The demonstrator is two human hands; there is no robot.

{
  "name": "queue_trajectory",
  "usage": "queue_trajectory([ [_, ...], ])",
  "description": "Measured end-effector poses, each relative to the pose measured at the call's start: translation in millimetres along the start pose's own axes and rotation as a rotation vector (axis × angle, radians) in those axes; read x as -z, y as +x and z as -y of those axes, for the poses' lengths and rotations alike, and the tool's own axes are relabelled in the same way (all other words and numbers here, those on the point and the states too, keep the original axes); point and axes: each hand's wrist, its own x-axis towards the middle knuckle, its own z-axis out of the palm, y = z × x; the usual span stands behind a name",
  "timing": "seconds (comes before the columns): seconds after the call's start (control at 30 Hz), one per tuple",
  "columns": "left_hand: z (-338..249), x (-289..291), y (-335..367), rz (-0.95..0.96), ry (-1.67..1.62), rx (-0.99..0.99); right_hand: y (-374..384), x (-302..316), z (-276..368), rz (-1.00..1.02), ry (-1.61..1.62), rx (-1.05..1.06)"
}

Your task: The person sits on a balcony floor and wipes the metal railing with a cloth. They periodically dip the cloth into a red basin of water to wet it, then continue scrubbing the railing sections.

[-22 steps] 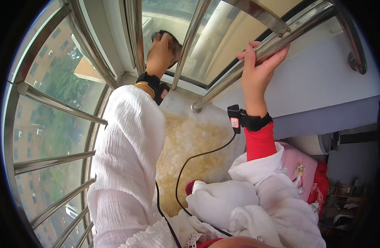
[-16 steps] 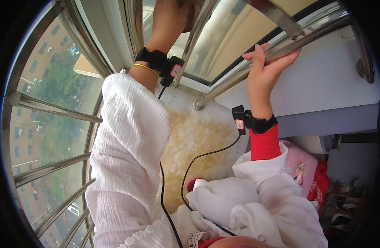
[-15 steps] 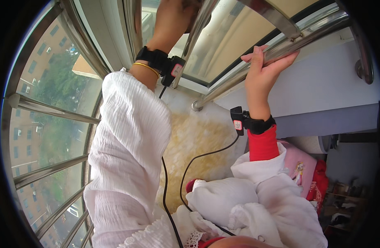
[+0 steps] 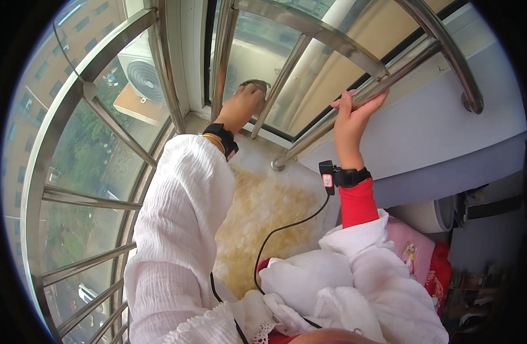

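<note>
My left hand [image 4: 243, 109] reaches between two upright metal bars to the window glass [image 4: 269, 51]. Its fingers are closed over a rounded greyish-brown wad [image 4: 262, 86], pressed to the lower pane; whether this is cloth or a scouring pad I cannot tell. To the right, my right hand [image 4: 354, 123] grips the underside of a sloping stainless-steel rail [image 4: 412, 64], its thumb on the near side and its fingers partly hidden behind the metal. Both wrists wear black straps, and a cable runs from the right one.
Curved metal railings [image 4: 31, 189] stand before the windows on the left, with an outdoor air-conditioner unit [image 4: 143, 74] beyond. A stained pale ledge [image 4: 263, 212] lies below my arms. At right are a white wall panel [image 4: 447, 126] and a pink bag-like item [image 4: 409, 243].
My left hand has moved down the glass, bringing the greyish-brown wad into view. My right hand stays on the rail. The view has shifted, showing more of the window and the outdoor unit.
</note>
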Motion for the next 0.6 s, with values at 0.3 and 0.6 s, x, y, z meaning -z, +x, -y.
queue_trajectory([
  [0.3,-51.7,71.7,-38.2,-0.18,-0.171,0.226,-0.9,1.1,-15.9,-0.025,0.076,-0.087],
  [0.6,-100.5,124.7,-43.1,-0.283,-0.289,0.182,5.2,7.5,-10.8,0.029,0.084,-0.19],
])
